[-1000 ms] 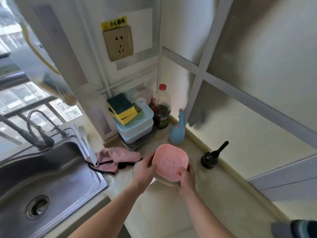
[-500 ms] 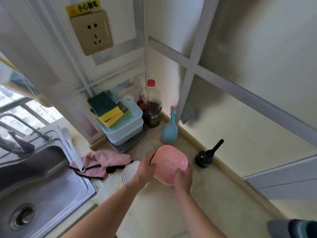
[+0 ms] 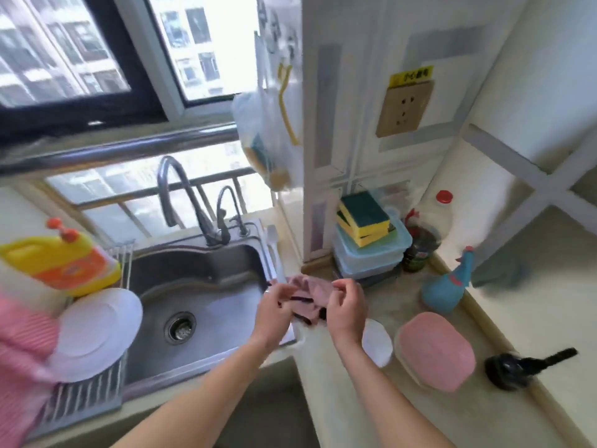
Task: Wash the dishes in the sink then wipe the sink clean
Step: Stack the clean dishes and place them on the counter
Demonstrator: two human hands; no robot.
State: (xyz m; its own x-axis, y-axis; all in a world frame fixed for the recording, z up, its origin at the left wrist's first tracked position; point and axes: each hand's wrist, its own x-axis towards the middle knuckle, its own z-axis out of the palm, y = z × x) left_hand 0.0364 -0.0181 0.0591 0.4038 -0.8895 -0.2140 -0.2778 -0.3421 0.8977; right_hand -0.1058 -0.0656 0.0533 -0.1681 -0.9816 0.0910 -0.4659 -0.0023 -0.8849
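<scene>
A pink cloth with dark trim hangs between my two hands, just right of the steel sink. My left hand grips its left side and my right hand pinches its right edge. The sink basin holds no dishes and its drain shows. A pink dish lies upside down on the counter to the right, on top of pale dishes, with a white dish beside it. A white plate leans on the drying rack left of the sink.
A yellow detergent bottle stands at the sink's left. Two faucets rise behind the basin. Sponges sit on stacked blue boxes by the wall, with a dark bottle, a blue sprayer and a black stopper nearby.
Both hands let go of the pink dish, which now rests on the counter, and picked up the pink cloth. The view swung left toward the sink and window.
</scene>
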